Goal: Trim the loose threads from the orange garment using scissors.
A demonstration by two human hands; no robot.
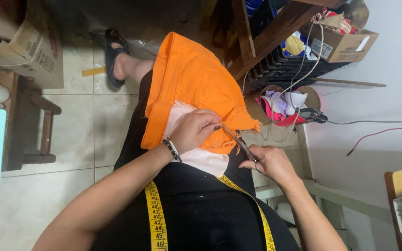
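While pinching cloth [196,79], scissors [238,141] gripped.

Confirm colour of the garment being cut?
Bright orange garment, pale lining; clearest in the head view.

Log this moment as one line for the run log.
left hand: grips orange shorts on lap | right hand: holds scissors, blades at frayed hem | yellow tape measure around neck

Count, head view: two hands, left hand [192,131] and right hand [268,161]. One pair of scissors [236,138]. One orange garment [196,88]. One yellow measuring tape [156,218]. Two cardboard boxes [24,46] [347,44]. One sandalled foot [117,58]. One beaded bracelet [172,149].
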